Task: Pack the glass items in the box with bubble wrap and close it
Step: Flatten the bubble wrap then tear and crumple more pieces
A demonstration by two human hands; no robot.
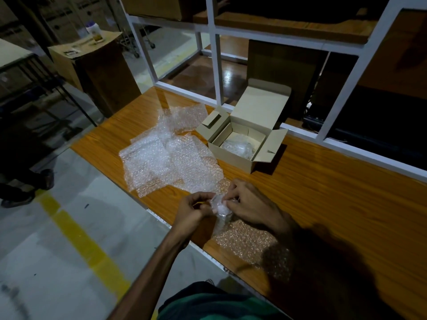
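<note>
The left hand (196, 207) and the right hand (248, 204) are close together at the near edge of the shiny orange-brown wooden table (335, 192). Both hands pinch a small see-through bundle of bubble wrap (220, 207) between them. The fingers are curled tight on it from each side. Something yellow and thin shows by the left thumb, but I cannot tell what it is.

A glass thing seems to be inside the bundle, but it is too hidden to be sure. The bundle looks longer than it is wide. Its long way runs from the hands back toward the person, and its loose tail hangs down onto a flat bubble wrap sheet (249, 236) lying under the right wrist.

I think the step now is wrapping one glass item. Next, the hands need to roll the loose wrap snug and tuck in the ends so it does not open. Then the bundle must be carried over to the box.

Farther out, a pile of clear bubble wrap sheets (166, 155) is spread on the table. Just beside the pile, to the right, sits the small pale cardboard box (233, 155). Its lid and side flaps stand open. One wrapped clear bundle (240, 147) already lies at the bottom. There looks to be room beside it for more. The box is not yet closed.
</note>
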